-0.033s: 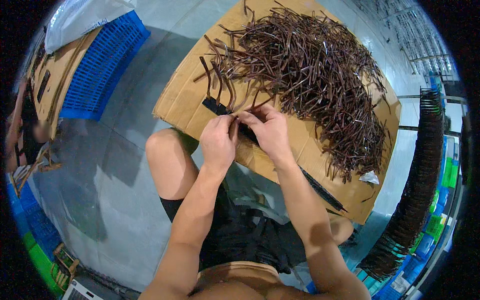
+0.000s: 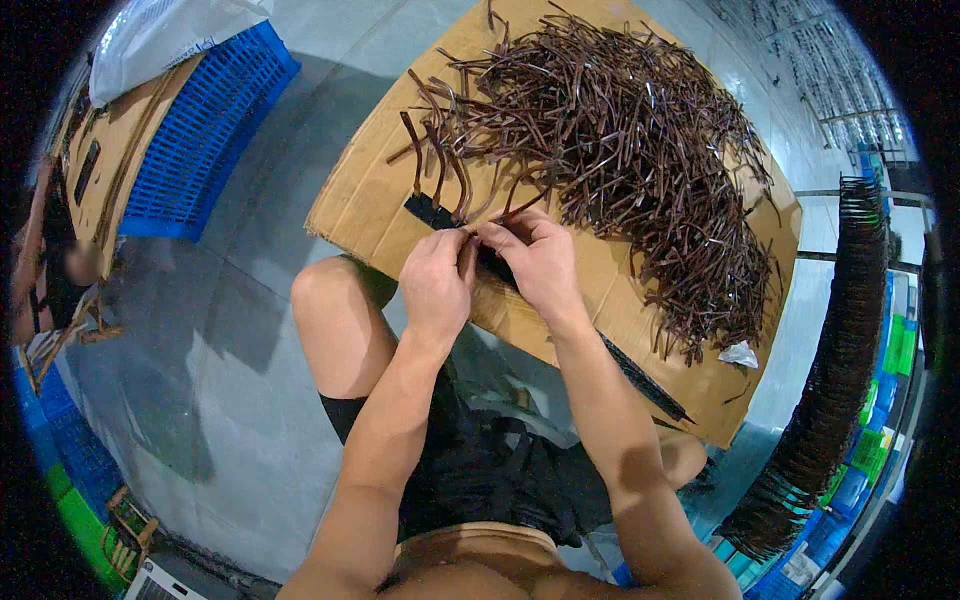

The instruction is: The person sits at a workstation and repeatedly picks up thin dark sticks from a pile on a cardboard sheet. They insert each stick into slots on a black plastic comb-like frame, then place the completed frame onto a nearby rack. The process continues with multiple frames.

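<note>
Grey floor (image 2: 240,300) spreads around a sheet of cardboard (image 2: 375,215), which reaches over the seated person's lap. On it lies a black bar (image 2: 428,211), running beneath both hands, its bare end at ten o'clock of them with brown strips sticking up there. The left hand (image 2: 437,280) is curled closed on the bar; the right hand (image 2: 541,268) is pinched tight, thumb to finger, on one brown strip (image 2: 508,201), though the fingertips partly hide each other. At two o'clock sprawls a big heap (image 2: 620,130) of similar strips.

Hands and heap match the earlier frame; I spot hardly any change.

Toward ten o'clock, a blue crate (image 2: 210,140) sits against cardboard, a white bag (image 2: 165,45) draped above. Blue and green crates (image 2: 870,455) stand at four o'clock; I cannot tell what they hold.
</note>
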{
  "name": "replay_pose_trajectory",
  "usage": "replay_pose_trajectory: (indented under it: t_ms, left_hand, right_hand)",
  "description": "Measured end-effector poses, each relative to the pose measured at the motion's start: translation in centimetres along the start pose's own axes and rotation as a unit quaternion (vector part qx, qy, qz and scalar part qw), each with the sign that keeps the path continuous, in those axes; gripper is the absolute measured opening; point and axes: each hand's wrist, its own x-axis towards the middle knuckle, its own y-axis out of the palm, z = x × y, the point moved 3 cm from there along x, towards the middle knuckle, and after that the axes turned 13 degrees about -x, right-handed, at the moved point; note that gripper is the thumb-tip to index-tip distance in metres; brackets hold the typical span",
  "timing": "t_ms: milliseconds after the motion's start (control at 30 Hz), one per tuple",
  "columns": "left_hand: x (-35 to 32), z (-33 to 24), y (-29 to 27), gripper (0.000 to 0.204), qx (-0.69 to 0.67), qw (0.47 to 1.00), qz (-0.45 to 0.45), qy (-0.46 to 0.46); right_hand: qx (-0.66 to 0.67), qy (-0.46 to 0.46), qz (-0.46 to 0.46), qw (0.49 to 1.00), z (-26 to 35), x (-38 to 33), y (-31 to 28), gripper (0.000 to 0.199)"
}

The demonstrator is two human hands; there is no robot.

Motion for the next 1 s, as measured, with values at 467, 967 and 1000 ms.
replay_pose_trajectory:
  t_ms: [467,967,1000]
  left_hand:
    - [-0.2,-0.1,-0.5,0.015,0.0,0.994,0.022,-0.103]
    - [-0.9,-0.6,0.8,0.013,-0.036,0.998,0.043,-0.004]
    - [-0.8,-0.6,0.8,0.013,-0.041,0.998,0.043,-0.002]
  right_hand:
    - [-0.229,-0.096,-0.054,0.967,1.4,-0.8,-2.0,0.021]
    - [0.057,0.124,-0.042,0.99,-0.7,-1.0,-2.6,0.017]
    - [0.067,0.108,-0.032,0.991,-0.5,-1.1,-2.6,0.016]
